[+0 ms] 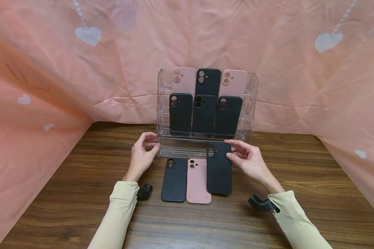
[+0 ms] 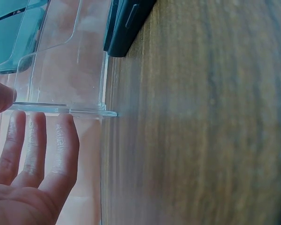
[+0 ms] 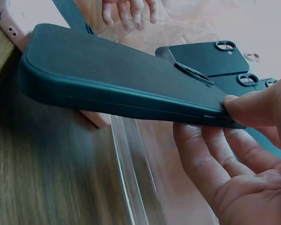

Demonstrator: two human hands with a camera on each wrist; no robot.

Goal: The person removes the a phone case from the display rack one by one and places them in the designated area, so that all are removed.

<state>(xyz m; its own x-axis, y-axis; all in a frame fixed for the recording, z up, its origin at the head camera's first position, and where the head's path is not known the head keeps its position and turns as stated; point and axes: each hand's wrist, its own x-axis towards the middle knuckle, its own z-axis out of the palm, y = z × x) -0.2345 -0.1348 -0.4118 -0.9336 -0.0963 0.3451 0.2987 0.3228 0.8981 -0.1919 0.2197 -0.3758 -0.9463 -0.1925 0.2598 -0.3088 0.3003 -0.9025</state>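
Note:
My right hand [image 1: 249, 159] pinches a black phone case [image 1: 219, 174] at its upper right edge, thumb on the back face and fingers beneath. The case tilts above the table, partly covering a pink phone case [image 1: 197, 183]. Left of that lies another black phone case [image 1: 174, 181], flat on the wood. My left hand [image 1: 144, 154] grips the side panel of a clear tiered display stand [image 1: 179, 143]. In the left wrist view, the panel runs between the thumb [image 2: 1, 97] and the fingers [image 2: 61, 150].
On the stand's upper tier are two pink cases [image 1: 184, 83] [image 1: 237, 84] around a black case [image 1: 210, 83]. Several black cases [image 1: 180, 114] fill the tier below. A pink cloth [image 1: 127, 58] with heart shapes hangs behind the wooden table [image 1: 299, 173].

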